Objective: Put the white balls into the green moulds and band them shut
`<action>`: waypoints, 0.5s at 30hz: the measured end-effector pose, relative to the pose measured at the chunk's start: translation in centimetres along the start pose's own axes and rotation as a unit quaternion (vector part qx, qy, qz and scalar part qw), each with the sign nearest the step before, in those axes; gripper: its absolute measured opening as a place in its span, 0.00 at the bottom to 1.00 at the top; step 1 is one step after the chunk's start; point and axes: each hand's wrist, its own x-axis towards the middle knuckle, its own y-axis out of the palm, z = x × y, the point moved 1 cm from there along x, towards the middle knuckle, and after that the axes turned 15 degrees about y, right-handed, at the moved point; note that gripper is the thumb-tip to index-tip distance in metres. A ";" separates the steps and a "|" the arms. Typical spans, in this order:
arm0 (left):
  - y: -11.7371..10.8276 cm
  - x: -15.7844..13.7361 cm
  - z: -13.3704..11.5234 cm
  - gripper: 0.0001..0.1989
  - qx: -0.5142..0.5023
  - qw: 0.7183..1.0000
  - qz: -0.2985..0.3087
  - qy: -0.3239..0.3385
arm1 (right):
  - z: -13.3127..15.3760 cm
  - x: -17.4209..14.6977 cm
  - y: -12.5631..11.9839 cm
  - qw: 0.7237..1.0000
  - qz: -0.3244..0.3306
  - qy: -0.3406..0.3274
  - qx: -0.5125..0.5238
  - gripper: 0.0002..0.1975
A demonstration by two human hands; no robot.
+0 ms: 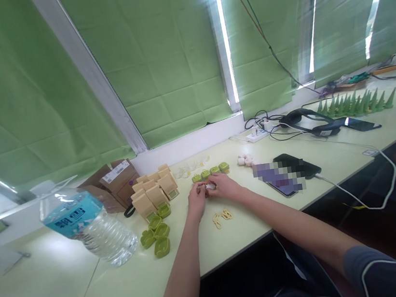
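Bench (114, 286) below green curtains (170, 50), seen from a camera worn on the head, with a person's two bare hands meeting near its middle over one small piece (210, 186), white with a touch of orange or brown. The left hand (197, 196) and the right hand (221, 185) both appear to grasp this piece by the fingertips, though the fingers cover most of it and its exact shape cannot be told. The step in hand looks like close fingertip work on that piece; it seems to call for one hand steadying while the other presses or turns. The left forearm reaches up from the bottom edge, the right slants in from the lower right, its sleeve (389, 269) dark blue, and both hands sit low with fingers curled inward. Just beyond them stands a row of small green boxes (205, 173); nearer the person lie yellow loops (217, 221); to the left are open green cups (162, 247) and tan paper bags (153, 196); to the right, a few pale pink balls (245, 160)
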 end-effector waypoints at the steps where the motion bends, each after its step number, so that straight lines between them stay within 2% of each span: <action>1: 0.0 0.0 0.1 0.17 -0.016 1.000 0.001 -0.002 | -0.1 0.0 0.0 1.000 -0.001 0.000 0.005 0.06; 15: 0.3 -0.1 -1.5 0.15 -0.028 0.999 0.009 -0.026 | -0.3 0.0 -0.1 0.997 0.021 0.077 0.013 0.08</action>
